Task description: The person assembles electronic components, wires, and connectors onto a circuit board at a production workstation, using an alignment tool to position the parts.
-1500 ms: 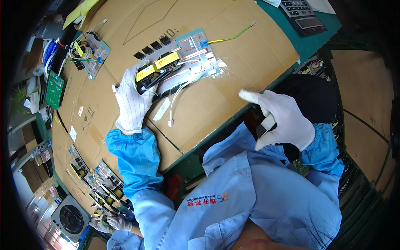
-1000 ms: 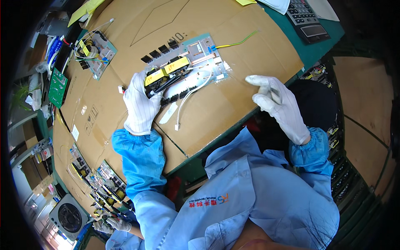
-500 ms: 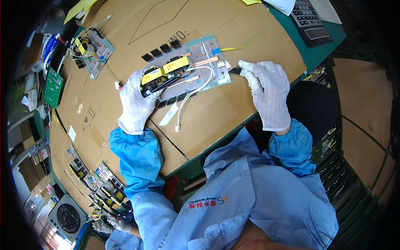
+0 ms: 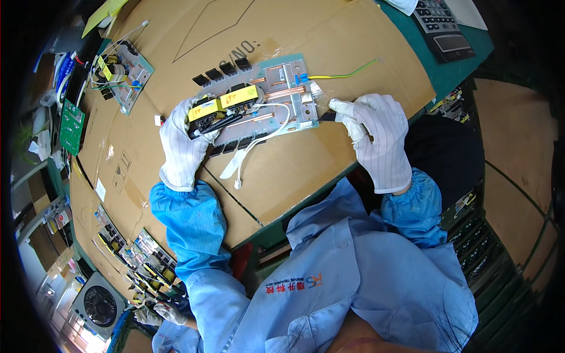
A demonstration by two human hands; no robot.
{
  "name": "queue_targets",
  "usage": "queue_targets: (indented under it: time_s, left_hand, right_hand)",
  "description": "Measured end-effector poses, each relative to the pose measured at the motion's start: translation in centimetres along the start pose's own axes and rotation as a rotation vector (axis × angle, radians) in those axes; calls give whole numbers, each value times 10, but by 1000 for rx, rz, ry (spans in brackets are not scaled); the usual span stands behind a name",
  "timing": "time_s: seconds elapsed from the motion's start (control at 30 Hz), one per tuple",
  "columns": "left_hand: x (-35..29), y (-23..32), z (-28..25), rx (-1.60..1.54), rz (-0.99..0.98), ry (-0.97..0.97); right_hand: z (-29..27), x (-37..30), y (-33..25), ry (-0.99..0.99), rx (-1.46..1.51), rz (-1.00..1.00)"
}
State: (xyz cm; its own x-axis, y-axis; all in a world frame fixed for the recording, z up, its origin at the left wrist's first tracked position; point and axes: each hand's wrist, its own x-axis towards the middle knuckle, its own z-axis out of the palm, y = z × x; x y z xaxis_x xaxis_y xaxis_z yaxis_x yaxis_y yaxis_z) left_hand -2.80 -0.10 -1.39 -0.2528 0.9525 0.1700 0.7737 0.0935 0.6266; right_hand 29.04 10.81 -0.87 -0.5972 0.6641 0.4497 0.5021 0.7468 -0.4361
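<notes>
My left hand (image 4: 183,147), in a white striped glove, is closed around the left end of a circuit board (image 4: 273,76), beside its black transformers with yellow tape (image 4: 240,97). Copper strips, black components along both long edges and a white cable with a plug (image 4: 246,154) are on this board. From its right end runs a yellow-green wire (image 4: 344,75). My right hand (image 4: 381,141), gloved likewise, pinches a small dark flat piece (image 4: 328,117) just off the board's right edge. Most of that piece is hidden by the fingers, so its kind is unclear.
Brown cardboard (image 4: 312,162) covers the table. Another wired board (image 4: 132,82) lies at the far left, a green board (image 4: 73,126) beyond it. A calculator (image 4: 444,35) sits at the far right. Lower left are several boards (image 4: 147,253), a co-worker's gloved hand (image 4: 170,313) and a fan (image 4: 100,306).
The board has shifted slightly left with my left hand. My right hand has moved a little down, and the dark piece now shows less beyond its fingertips.
</notes>
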Motion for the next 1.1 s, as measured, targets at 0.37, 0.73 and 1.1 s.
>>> queue_targets:
  time_s: [0.37, 0.73, 1.1]
  left_hand:
    - [4, 7, 1, -22, 12, -24]
    - [3, 5, 1, -12, 16, -10]
    - [2, 3, 1, 11, 20, -30]
  right_hand:
    - [2, -1, 0, 35, 38, 53]
    - [-2, -2, -4, -60, -24, 18]
    - [3, -5, 0, 48, -3, 15]
